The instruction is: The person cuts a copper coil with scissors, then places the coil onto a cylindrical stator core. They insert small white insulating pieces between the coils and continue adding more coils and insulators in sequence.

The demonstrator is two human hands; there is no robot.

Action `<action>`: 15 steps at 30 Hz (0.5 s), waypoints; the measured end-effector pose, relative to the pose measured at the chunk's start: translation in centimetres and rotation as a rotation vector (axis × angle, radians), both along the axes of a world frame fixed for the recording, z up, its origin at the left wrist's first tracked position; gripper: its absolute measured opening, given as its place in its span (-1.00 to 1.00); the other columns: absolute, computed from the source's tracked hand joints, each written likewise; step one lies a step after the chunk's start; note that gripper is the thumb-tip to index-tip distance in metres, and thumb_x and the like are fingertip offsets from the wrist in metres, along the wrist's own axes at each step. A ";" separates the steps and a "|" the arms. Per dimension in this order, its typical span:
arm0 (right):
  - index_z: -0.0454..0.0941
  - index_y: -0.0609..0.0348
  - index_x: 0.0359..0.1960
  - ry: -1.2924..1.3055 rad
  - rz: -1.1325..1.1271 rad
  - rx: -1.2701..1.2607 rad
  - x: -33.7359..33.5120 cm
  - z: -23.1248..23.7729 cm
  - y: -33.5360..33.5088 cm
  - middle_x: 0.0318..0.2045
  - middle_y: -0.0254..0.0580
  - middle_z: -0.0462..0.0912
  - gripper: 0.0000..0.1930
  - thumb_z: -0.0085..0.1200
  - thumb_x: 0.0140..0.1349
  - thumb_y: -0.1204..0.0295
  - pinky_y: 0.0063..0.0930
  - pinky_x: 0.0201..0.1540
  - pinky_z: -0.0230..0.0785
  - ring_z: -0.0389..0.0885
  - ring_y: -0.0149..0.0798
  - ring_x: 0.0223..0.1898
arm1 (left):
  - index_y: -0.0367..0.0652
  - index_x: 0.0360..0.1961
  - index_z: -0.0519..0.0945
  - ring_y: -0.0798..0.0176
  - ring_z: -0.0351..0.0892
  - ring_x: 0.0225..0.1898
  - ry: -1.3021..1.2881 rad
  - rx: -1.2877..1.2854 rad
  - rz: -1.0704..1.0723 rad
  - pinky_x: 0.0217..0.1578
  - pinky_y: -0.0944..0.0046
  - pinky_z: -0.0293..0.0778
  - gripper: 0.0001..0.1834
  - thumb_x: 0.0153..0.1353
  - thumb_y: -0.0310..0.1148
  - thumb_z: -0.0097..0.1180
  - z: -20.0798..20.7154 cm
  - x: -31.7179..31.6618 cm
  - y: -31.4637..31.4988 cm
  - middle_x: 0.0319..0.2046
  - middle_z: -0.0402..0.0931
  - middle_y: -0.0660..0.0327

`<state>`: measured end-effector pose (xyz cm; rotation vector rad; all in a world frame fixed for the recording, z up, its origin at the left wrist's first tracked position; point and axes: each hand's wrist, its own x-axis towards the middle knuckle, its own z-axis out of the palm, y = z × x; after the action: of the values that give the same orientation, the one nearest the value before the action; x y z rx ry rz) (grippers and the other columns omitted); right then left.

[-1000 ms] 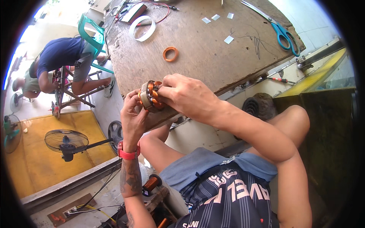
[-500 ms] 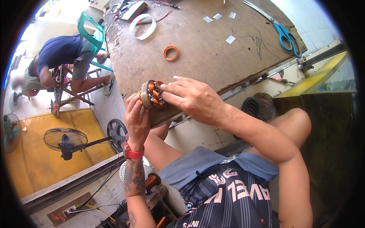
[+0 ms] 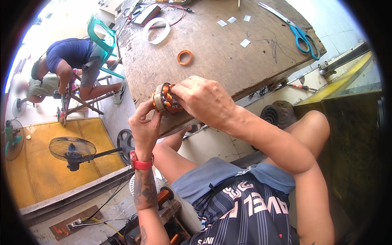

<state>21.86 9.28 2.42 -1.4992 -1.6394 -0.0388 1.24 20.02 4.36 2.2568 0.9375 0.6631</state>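
Observation:
A motor stator [image 3: 164,100], a metal ring wound with copper coils, is held on its side at the near left corner of the wooden table. My left hand [image 3: 145,126] grips its rim from the left and below, thumb and fingers closed on it. From the right, my right hand [image 3: 203,98] has its fingers bent against the coils on the open face. Those fingertips are partly hidden, so I cannot see whether they pinch a wire. Beyond the stator, a loose copper wire coil [image 3: 185,57] lies flat on the table.
On the wooden table [image 3: 228,69] are a white ring of strip [image 3: 158,32], several small pale squares [image 3: 245,43], blue-handled scissors [image 3: 302,38] and a meter with leads [image 3: 148,15]. A black fan [image 3: 72,149] stands at the left. Another person [image 3: 71,57] bends over a stand beyond it.
My right hand has closed in on the stator's face, its fingers more curled than before. The stator stays in my left hand, and the whole view has shifted slightly.

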 end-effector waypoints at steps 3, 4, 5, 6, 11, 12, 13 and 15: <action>0.63 0.24 -0.22 -0.090 -0.010 -0.028 0.0 0.1 -0.1 -0.29 -0.09 0.72 -0.85 0.25 0.19 0.50 -0.29 -0.16 0.69 0.76 -0.12 -0.22 | -0.31 -0.05 0.77 0.28 0.79 -0.15 0.024 0.114 -0.057 -0.12 0.26 0.64 -0.69 0.15 -0.65 0.29 0.9 0.3 0.5 -0.26 0.79 0.10; 0.63 0.23 -0.21 -0.100 -0.009 -0.027 0.0 0.1 0.0 -0.29 -0.10 0.72 -0.85 0.25 0.19 0.49 -0.30 -0.15 0.69 0.76 -0.13 -0.20 | -0.29 -0.03 0.77 0.28 0.79 -0.14 0.045 0.174 -0.062 -0.11 0.25 0.64 -0.67 0.15 -0.66 0.28 0.9 0.4 0.6 -0.23 0.79 0.10; 0.64 0.23 -0.20 -0.112 -0.010 -0.026 0.0 0.2 0.1 -0.28 -0.10 0.72 -0.84 0.25 0.20 0.49 -0.30 -0.14 0.69 0.76 -0.14 -0.19 | -0.27 0.00 0.76 0.28 0.78 -0.14 0.076 0.229 -0.070 -0.11 0.25 0.63 -0.65 0.15 -0.66 0.27 0.9 0.5 0.7 -0.21 0.78 0.09; 0.64 0.23 -0.19 -0.122 -0.012 -0.026 0.0 0.2 0.3 -0.28 -0.11 0.71 -0.84 0.25 0.20 0.48 -0.31 -0.14 0.69 0.75 -0.15 -0.18 | -0.26 0.02 0.76 0.27 0.78 -0.13 0.105 0.285 -0.074 -0.10 0.25 0.62 -0.62 0.15 -0.67 0.26 0.9 0.5 0.7 -0.19 0.78 0.09; 0.65 0.22 -0.19 -0.126 0.006 0.056 0.1 -0.3 0.7 -0.25 -0.14 0.69 -0.84 0.22 0.22 0.44 -0.35 -0.10 0.67 0.72 -0.18 -0.13 | -0.36 0.13 0.69 0.27 0.72 0.04 -0.179 -0.053 -0.149 0.11 0.26 0.59 -0.57 0.21 -0.68 0.21 -0.7 1.2 1.2 0.05 0.73 0.10; 0.65 0.22 -0.19 -0.131 0.015 0.066 0.1 -0.5 0.8 -0.25 -0.14 0.69 -0.83 0.21 0.22 0.44 -0.35 -0.09 0.67 0.71 -0.18 -0.12 | -0.38 0.15 0.67 0.28 0.70 0.08 -0.277 -0.336 -0.168 0.15 0.27 0.58 -0.58 0.24 -0.68 0.20 -1.1 1.3 1.4 0.09 0.72 0.10; 0.66 0.22 -0.19 -0.137 0.016 0.075 0.2 -0.6 0.9 -0.25 -0.14 0.69 -0.83 0.21 0.23 0.43 -0.36 -0.09 0.66 0.71 -0.18 -0.12 | -0.44 0.15 0.65 0.33 0.69 0.07 -0.215 -0.541 -0.080 0.16 0.28 0.60 -0.63 0.32 -0.63 0.21 -0.9 1.1 1.7 0.08 0.70 0.12; 0.66 0.22 -0.19 -0.146 0.016 0.092 0.3 -0.7 1.1 -0.26 -0.15 0.69 -0.83 0.20 0.23 0.42 -0.37 -0.08 0.66 0.71 -0.18 -0.13 | -0.41 0.17 0.65 0.36 0.70 0.02 -0.202 -0.551 -0.154 0.10 0.30 0.63 -0.64 0.36 -0.60 0.23 -0.7 1.2 2.4 0.04 0.72 0.16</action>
<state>22.20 10.37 1.67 -1.4414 -1.7412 -0.2165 2.46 22.37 3.68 1.7169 0.7288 0.4791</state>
